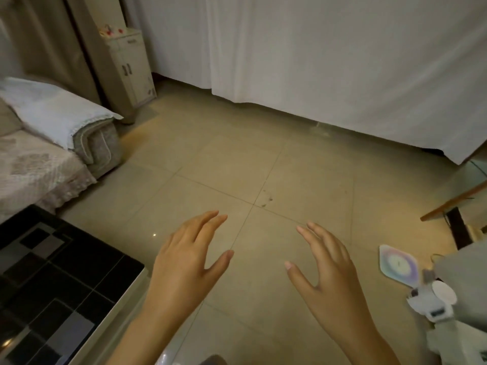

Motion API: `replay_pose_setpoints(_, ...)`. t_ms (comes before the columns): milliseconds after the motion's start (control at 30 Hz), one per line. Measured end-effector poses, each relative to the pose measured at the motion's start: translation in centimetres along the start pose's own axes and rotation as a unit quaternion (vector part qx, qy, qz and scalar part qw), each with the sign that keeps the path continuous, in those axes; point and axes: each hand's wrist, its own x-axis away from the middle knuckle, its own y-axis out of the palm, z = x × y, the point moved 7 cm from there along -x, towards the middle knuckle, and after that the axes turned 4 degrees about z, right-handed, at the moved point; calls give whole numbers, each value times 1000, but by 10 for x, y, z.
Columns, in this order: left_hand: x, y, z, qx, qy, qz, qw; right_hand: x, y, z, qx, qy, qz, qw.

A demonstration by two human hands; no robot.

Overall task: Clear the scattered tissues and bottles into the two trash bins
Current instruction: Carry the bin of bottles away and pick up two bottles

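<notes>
1. We see both of our hands held out over a tiled floor (pixel 263 159), backs up, in the lower middle of the frame.
2. Our left hand (pixel 187 262) has its fingers straight and slightly spread, thumb out to the right; its grip is open and holds nothing.
3. Our right hand (pixel 326 270) mirrors it, fingers straight, thumb out to the left; its grip is open and holds nothing as well.
4. The two hands are apart, with bare beige tile between them. A small dark smudge (pixel 266 200) marks the floor just above them, where the tile joints cross.
5. No tissue, bottle or trash bin can be made out in this view, so we cannot tell where the task's things are.
6. At the lower left sits a worktop (pixel 52 280) with a glossy black and grey check top and a pale edge.
7. At the left, above it, is a sofa (pixel 34 159) in a patterned cover, with a white cloth (pixel 52 106) draped over its arm.
8. At the upper left a small white cabinet (pixel 131 67) stands beside brown curtains.
9. White curtains (pixel 316 54) fill the top and hang to the floor.
10. At the right edge we see a flat pastel square (pixel 398 264) on the floor and, below it, blurred white and grey gear (pixel 434 304) we cannot identify.
</notes>
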Motion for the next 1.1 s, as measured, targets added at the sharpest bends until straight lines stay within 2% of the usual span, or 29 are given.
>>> replay_pose_setpoints(233, -92, 47, -30, -39, -35, -8, 999, -108, 38, 34, 16, -32, -30, 999)
replay_pose_setpoints(567, -279, 115, -85, -59, -53, -12, 997, -304, 100, 69, 54, -52, -97, 992)
replay_pose_setpoints(800, -406, 150, -108, -71, -53, -9, 996, -437, 137, 87, 45, -70, -105, 991)
replay_pose_setpoints(933, -470, 180, -121, -119, -53, -15, 991, -514, 164, 103, 37, -96, -116, 988)
replay_pose_setpoints(1100, -557, 215, -143, -138, -98, -6, 986, -618, 193, 123, 23, -136, -127, 982)
